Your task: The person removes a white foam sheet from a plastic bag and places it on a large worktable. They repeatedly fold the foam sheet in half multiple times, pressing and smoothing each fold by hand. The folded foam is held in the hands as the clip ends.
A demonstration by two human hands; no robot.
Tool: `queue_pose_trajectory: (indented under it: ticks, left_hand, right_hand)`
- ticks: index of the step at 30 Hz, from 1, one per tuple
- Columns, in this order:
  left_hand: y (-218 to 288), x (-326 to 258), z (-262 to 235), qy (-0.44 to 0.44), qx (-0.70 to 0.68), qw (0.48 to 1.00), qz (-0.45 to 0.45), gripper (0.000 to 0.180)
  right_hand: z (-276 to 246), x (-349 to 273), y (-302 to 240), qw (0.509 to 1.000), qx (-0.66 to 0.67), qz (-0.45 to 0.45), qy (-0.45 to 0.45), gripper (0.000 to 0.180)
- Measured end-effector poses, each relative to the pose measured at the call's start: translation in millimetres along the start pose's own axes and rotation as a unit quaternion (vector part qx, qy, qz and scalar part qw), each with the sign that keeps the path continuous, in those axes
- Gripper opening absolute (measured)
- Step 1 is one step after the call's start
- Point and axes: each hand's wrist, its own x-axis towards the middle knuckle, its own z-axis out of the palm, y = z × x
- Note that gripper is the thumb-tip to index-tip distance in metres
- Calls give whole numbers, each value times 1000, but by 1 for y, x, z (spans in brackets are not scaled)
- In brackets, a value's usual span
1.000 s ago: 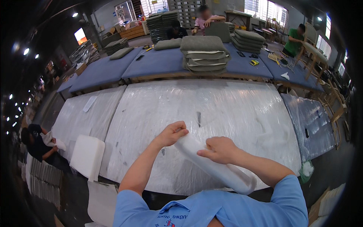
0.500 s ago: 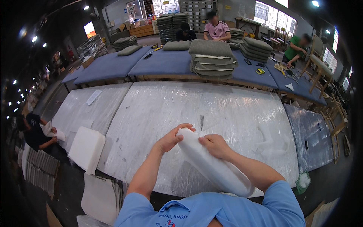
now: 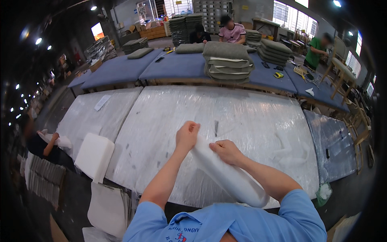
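A long white padded cushion [image 3: 225,177] stands on its edge in front of me, slanting from the table middle toward my body. Its surface looks soft and fluffy, like wadding. My left hand [image 3: 188,136] is closed in a pinch at the far end of the cushion, apparently on the wadding at its corner. My right hand [image 3: 226,152] grips the upper edge a little nearer to me, with the thumb on top. The cushion's underside and the tips of several fingers are hidden.
The cushion rests on a plastic-covered table [image 3: 169,109]. At left lie a white foam block [image 3: 94,155] and white sheets [image 3: 107,209], near a person handling white material [image 3: 60,141]. Stacked grey-green cushions [image 3: 227,60] sit on the blue table [image 3: 177,68] beyond, with other people behind.
My left hand has moved up and slightly away from me, its fingers going from spread around the cushion's corner to a closed pinch. My right hand keeps its grip, barely shifting.
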Motion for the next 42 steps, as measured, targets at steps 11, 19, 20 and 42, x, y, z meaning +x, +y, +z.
queue_pose_trajectory:
  ticks: [11, 19, 20, 42]
  left_hand:
    - [31, -81, 41, -34, 257, 926, 274, 44]
    - [44, -78, 42, -80, 337, 896, 278, 32]
    - [43, -75, 41, -87, 349, 891, 277, 32]
    - [84, -87, 83, -232, 340, 853, 322, 41]
  right_hand:
    - [-8, 25, 40, 987, 147, -63, 26, 54]
    - [-79, -42, 14, 976, -178, -105, 65, 58]
    - [-78, -56, 8, 959, -250, -127, 40, 58]
    - [-47, -65, 102, 987, 158, -6, 40, 39]
